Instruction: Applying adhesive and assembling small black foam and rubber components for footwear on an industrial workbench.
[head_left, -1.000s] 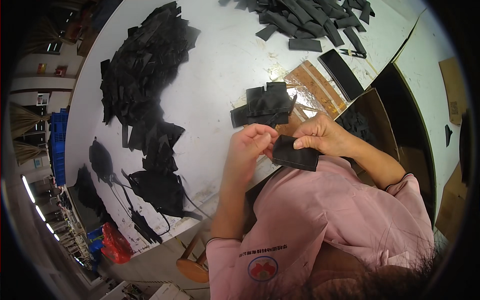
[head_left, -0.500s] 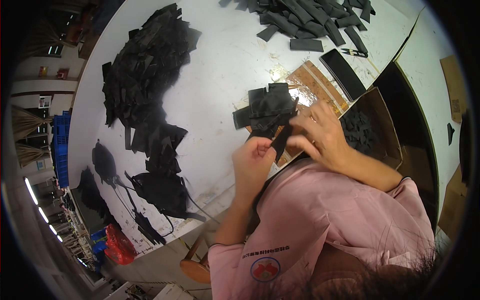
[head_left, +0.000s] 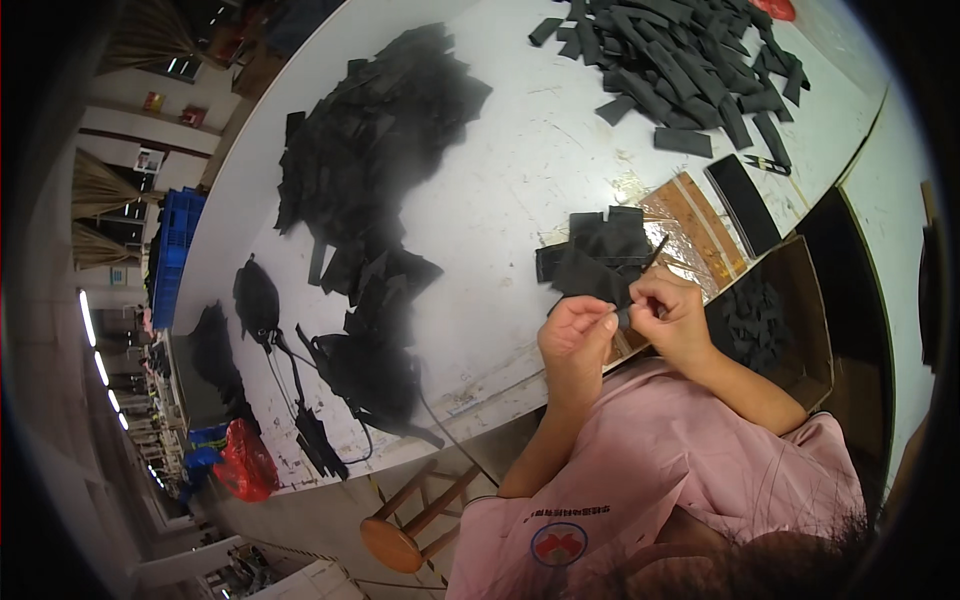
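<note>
Pinching hands point(head_left: 574, 338) point(head_left: 674, 316) close together at black fabric point(head_left: 588, 276)

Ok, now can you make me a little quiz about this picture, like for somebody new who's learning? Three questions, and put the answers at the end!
1. True or false: the left hand and the right hand are close together, both at a dark cloth piece.

2. Pick one: what colour is the plastic bag near the edge of the white table?
A. Green
B. Red
C. Yellow

3. Which lies nearer the right hand: the black phone or the snips?

Key:
1. True
2. B
3. The black phone
</note>
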